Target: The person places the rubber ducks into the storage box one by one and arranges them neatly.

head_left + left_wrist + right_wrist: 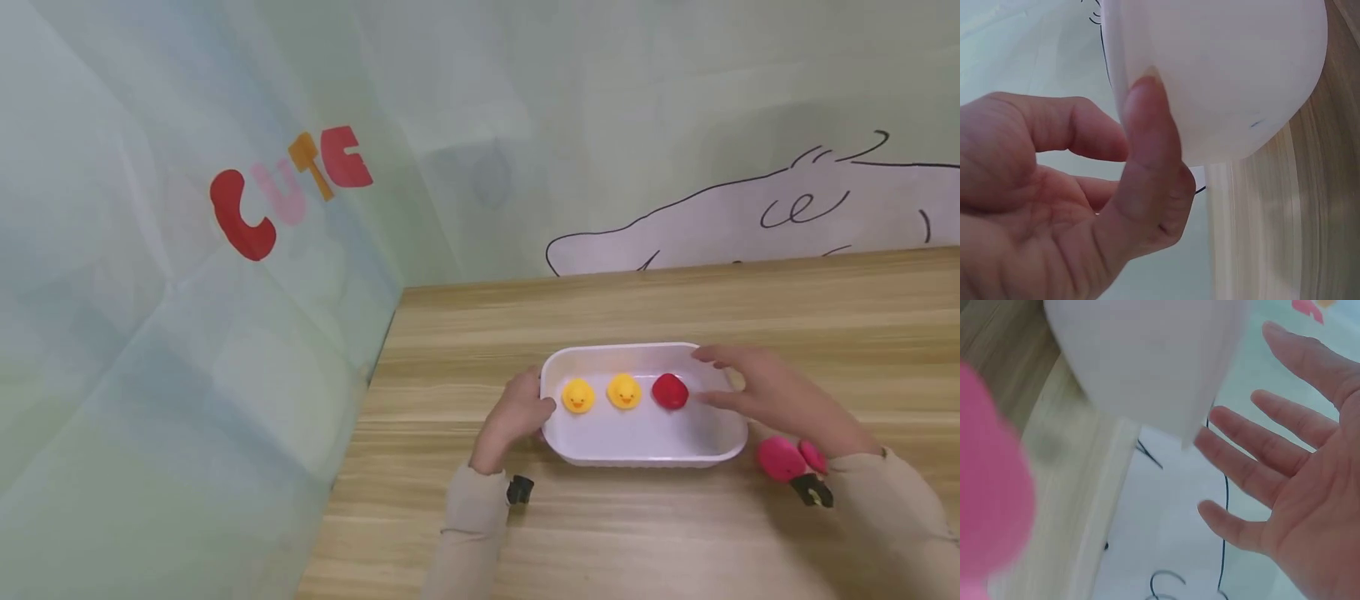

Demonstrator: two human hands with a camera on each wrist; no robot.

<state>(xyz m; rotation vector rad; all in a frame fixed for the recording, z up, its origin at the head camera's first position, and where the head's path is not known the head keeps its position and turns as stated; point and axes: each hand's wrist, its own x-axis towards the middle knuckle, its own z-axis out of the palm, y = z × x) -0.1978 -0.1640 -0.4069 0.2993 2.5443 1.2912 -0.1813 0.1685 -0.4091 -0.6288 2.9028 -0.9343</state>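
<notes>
A white plastic basin with rounded corners stands on the table. Inside it, in a row, are two small yellow pieces with smiling faces, one at the left and one in the middle, and a red rounded piece at the right. My left hand pinches the basin's left end at the rim; in the left wrist view a fingertip lies against the outer wall. Over the right end reaches my right hand, its fingers spread and holding nothing, close to the red piece.
A round pink object with a smaller pink part beside it sits by the right wrist. Behind the wood-grain table hangs a pale sheet with a line drawing. More sheet, lettered CUTE, borders the left side.
</notes>
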